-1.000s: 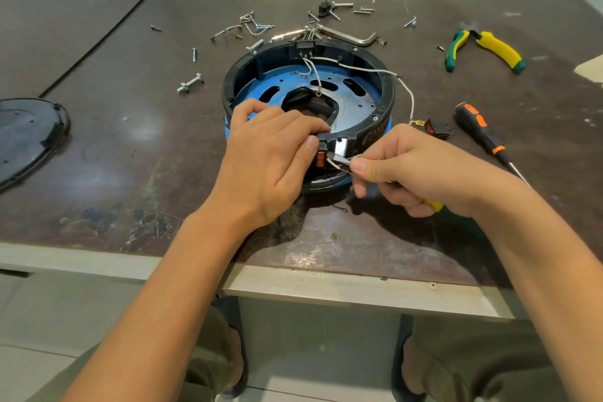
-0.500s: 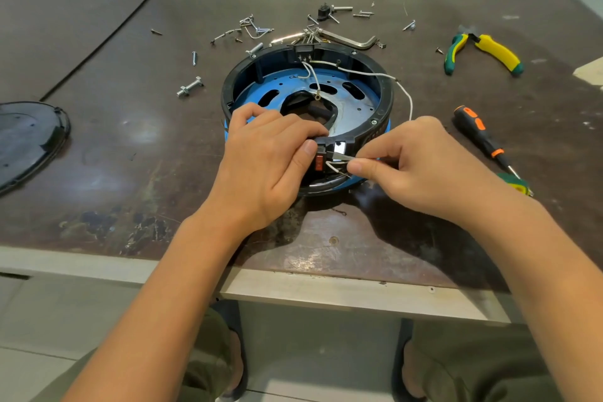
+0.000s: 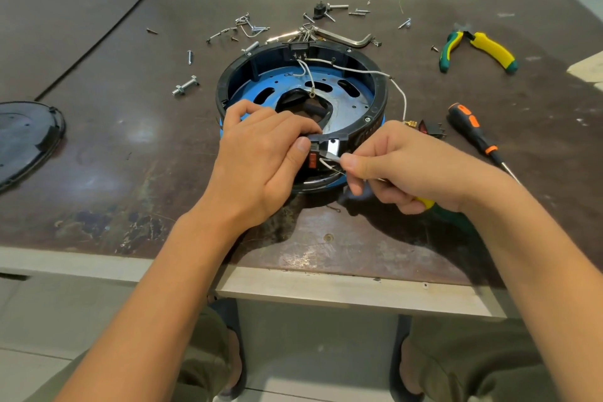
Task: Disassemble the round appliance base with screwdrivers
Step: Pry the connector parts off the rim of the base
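Note:
The round appliance base (image 3: 375, 88), a black ring with a blue inner plate and loose white wires, sits near the table's front edge. My left hand (image 3: 261, 160) grips its near rim, thumb pressed beside a small red switch (image 3: 313, 160). My right hand (image 3: 404, 170) holds a yellow-and-green-handled screwdriver (image 3: 427, 203), fingers pinching its metal shaft, with the tip (image 3: 326, 155) against the rim next to the switch. Most of the tool is hidden under that hand.
An orange-and-black screwdriver (image 3: 473, 130) lies right of the base, with a detached red switch (image 3: 430, 127) beside it. Yellow-green pliers (image 3: 483, 49) lie at the far right. Several loose screws, bolts and a metal bar (image 3: 346, 37) are scattered behind the base. A black cover (image 3: 23, 140) rests at left.
My right hand shifted slightly, so the screwdriver's yellow handle now shows below it; the tip stays at the rim by the switch. My left hand has kept its grip.

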